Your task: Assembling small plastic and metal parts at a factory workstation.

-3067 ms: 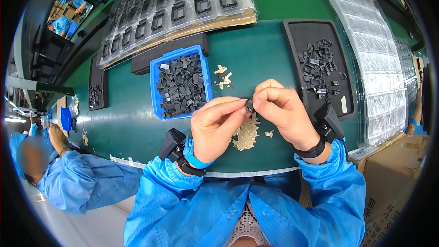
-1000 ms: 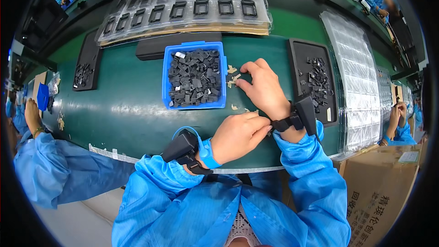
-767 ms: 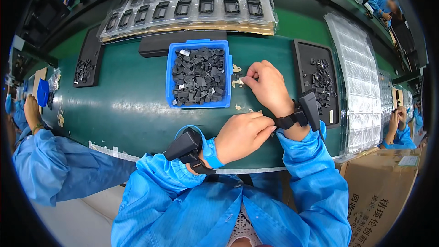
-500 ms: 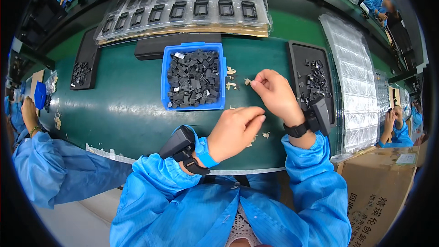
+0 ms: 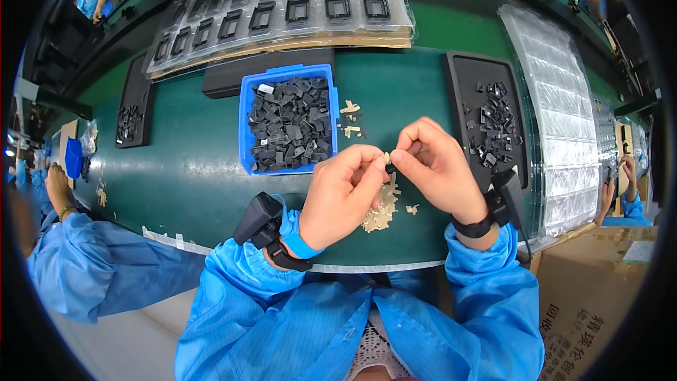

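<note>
My left hand and my right hand meet fingertip to fingertip above the green table, both pinched closed. A small beige piece shows between the fingertips, at the right hand's thumb and forefinger. Just under it a small black part peeks out between the hands; fingers mostly hide it. Below my left hand lies a pile of beige pieces, with a loose beige scrap to its right. A blue bin full of small black parts stands beyond my left hand.
At right lies a black tray with small dark parts, beside clear plastic trays. Far back, a clear blister tray holds black frames. Another black tray is at left. A co-worker's sleeve reaches in from the left.
My right hand has come down and nearer, bringing its beige piece to my left hand's fingertips. The left hand has shifted slightly left and up, uncovering the beige pile.
</note>
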Demonstrator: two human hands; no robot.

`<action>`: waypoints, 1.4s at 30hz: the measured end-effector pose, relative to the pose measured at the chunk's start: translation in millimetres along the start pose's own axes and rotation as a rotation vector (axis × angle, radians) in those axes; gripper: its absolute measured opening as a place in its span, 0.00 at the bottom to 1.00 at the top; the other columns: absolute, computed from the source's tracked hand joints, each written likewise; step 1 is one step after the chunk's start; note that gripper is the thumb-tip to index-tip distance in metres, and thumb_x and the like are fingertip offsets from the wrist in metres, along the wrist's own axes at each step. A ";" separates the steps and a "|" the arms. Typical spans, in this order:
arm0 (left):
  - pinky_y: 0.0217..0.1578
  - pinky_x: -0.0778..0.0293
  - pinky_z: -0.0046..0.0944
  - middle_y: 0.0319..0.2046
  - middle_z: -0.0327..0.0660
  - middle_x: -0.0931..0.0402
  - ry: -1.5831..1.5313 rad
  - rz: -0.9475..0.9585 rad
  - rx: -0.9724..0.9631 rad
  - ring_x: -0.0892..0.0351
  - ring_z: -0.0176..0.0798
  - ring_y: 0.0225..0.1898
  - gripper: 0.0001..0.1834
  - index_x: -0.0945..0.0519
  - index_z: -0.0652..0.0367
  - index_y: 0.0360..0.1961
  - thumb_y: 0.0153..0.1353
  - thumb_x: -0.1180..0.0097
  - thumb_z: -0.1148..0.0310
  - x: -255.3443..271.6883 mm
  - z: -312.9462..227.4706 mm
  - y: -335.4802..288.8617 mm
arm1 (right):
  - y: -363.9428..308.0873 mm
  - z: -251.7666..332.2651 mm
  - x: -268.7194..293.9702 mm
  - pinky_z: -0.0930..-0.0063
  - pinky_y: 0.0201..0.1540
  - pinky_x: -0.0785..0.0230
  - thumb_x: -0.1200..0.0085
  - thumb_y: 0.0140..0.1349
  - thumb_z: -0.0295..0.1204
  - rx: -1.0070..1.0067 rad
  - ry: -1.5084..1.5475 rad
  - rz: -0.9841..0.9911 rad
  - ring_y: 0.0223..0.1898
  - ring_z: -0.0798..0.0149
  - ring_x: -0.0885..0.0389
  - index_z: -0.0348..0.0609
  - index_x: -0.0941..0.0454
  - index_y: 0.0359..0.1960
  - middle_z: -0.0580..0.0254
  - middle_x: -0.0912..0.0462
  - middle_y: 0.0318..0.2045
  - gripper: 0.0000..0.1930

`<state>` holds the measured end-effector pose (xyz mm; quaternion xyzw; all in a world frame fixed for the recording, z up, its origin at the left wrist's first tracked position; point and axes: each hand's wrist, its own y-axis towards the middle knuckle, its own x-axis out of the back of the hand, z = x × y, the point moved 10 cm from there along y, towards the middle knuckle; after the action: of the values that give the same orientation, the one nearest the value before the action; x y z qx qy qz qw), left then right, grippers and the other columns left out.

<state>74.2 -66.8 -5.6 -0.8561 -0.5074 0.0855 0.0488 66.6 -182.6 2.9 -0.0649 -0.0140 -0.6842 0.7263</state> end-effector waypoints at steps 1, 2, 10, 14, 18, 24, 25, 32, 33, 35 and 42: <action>0.17 0.33 0.26 0.24 0.38 0.24 0.038 -0.005 -0.023 0.29 0.23 0.18 0.08 0.26 0.66 0.35 0.64 0.51 0.70 0.5 -1.5 -0.2 | -2.2 15.3 3.1 0.82 0.25 0.36 0.45 0.56 0.24 0.126 -0.145 -0.074 0.22 0.76 0.30 0.38 0.27 0.29 0.66 0.29 0.27 0.04; 0.17 0.33 0.26 0.24 0.38 0.24 0.077 -0.009 -0.046 0.29 0.23 0.18 0.08 0.26 0.65 0.35 0.64 0.51 0.70 0.7 -3.0 -0.3 | -6.6 30.3 4.8 0.81 0.24 0.34 0.44 0.55 0.23 0.251 -0.292 -0.149 0.22 0.74 0.28 0.37 0.25 0.29 0.64 0.29 0.28 0.04; 0.18 0.33 0.29 0.23 0.40 0.26 0.545 -0.042 -0.345 0.28 0.28 0.19 0.04 0.25 0.65 0.33 0.61 0.49 0.75 -3.0 -22.0 0.7 | -15.7 38.0 0.8 0.77 0.25 0.32 0.43 0.47 0.19 0.375 -0.435 -0.152 0.24 0.70 0.25 0.36 0.21 0.30 0.61 0.26 0.27 0.07; 0.21 0.33 0.33 0.23 0.42 0.27 0.711 -0.011 -0.473 0.27 0.34 0.21 0.02 0.24 0.65 0.33 0.58 0.47 0.78 -13.7 -31.8 -1.6 | -17.4 38.7 -3.1 0.74 0.24 0.32 0.43 0.45 0.20 0.446 -0.628 -0.154 0.22 0.64 0.25 0.37 0.21 0.28 0.61 0.26 0.25 0.06; 0.20 0.33 0.32 0.23 0.41 0.27 0.738 0.002 -0.521 0.28 0.31 0.19 0.03 0.24 0.65 0.33 0.59 0.48 0.76 -15.6 -33.0 -3.8 | -18.4 39.4 -1.4 0.73 0.23 0.32 0.44 0.45 0.20 0.439 -0.688 -0.204 0.21 0.63 0.25 0.38 0.21 0.26 0.61 0.27 0.24 0.05; 0.21 0.30 0.31 0.23 0.41 0.26 0.308 -0.003 -0.010 0.26 0.31 0.20 0.06 0.27 0.66 0.34 0.63 0.51 0.72 4.2 -3.7 0.2 | -10.5 20.3 -1.6 0.62 0.27 0.30 0.47 0.47 0.24 0.198 -0.605 0.028 0.23 0.53 0.24 0.39 0.23 0.24 0.57 0.26 0.23 0.03; 0.20 0.32 0.29 0.22 0.39 0.27 0.261 0.006 -0.015 0.27 0.28 0.19 0.07 0.28 0.66 0.34 0.64 0.52 0.71 4.0 -6.3 1.0 | -10.3 16.6 -0.2 0.62 0.27 0.30 0.47 0.47 0.24 0.198 -0.607 0.030 0.23 0.53 0.24 0.39 0.23 0.24 0.57 0.26 0.23 0.03; 0.18 0.35 0.28 0.19 0.36 0.29 0.181 0.029 0.064 0.32 0.25 0.18 0.07 0.28 0.65 0.32 0.64 0.53 0.71 4.9 6.3 2.7 | -10.2 18.9 1.1 0.69 0.25 0.31 0.47 0.52 0.23 0.219 -0.473 0.059 0.24 0.60 0.24 0.38 0.22 0.31 0.57 0.26 0.25 0.06; 0.18 0.36 0.28 0.19 0.37 0.29 0.273 -0.015 -0.030 0.33 0.26 0.18 0.07 0.28 0.65 0.32 0.64 0.52 0.71 8.4 1.0 2.9 | -8.6 17.8 12.4 0.72 0.24 0.32 0.47 0.53 0.22 0.128 -0.371 -0.044 0.23 0.64 0.24 0.39 0.21 0.33 0.58 0.26 0.26 0.06; 0.18 0.37 0.29 0.18 0.37 0.29 0.298 -0.009 -0.049 0.34 0.26 0.18 0.07 0.27 0.65 0.32 0.63 0.51 0.71 6.4 1.3 2.8 | -9.0 27.5 9.4 0.75 0.23 0.33 0.46 0.53 0.21 0.170 -0.310 -0.046 0.24 0.67 0.26 0.39 0.21 0.35 0.60 0.27 0.28 0.07; 0.17 0.37 0.24 0.22 0.34 0.29 0.322 0.093 -0.022 0.32 0.22 0.18 0.08 0.29 0.63 0.33 0.66 0.56 0.70 1.0 0.3 3.8 | -10.5 31.8 4.1 0.73 0.28 0.33 0.46 0.54 0.20 0.326 -0.323 0.046 0.28 0.63 0.27 0.40 0.24 0.35 0.60 0.28 0.30 0.07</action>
<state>77.9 -67.8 -6.6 -0.8818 -0.4536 -0.0560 0.1161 58.6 -183.6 35.7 -0.0555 -0.2389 -0.6370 0.7308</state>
